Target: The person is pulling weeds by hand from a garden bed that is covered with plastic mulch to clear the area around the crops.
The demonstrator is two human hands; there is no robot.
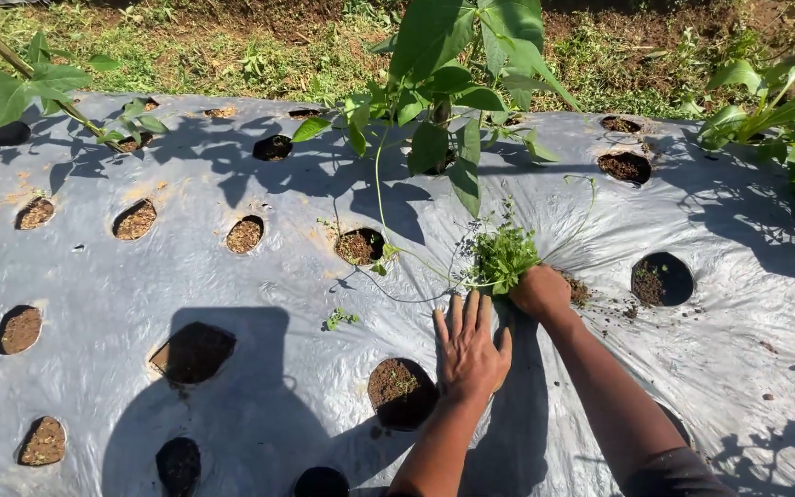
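right hand [539, 291] fisted on weeds [501, 258], left hand [469, 350] flat (plastic mulch [121, 285])

Silver plastic mulch sheeting [103, 285] covers a garden bed, punched with rows of round planting holes showing brown soil, one of them [245, 235] left of centre. A tall leafy plant [453, 83] rises from a hole near the sheet's far edge, casting dark shadows across the plastic. Right of that plant, another broad-leaved plant [784, 120] stands at the sheet's edge; beyond it lies grassy ground [232, 51].
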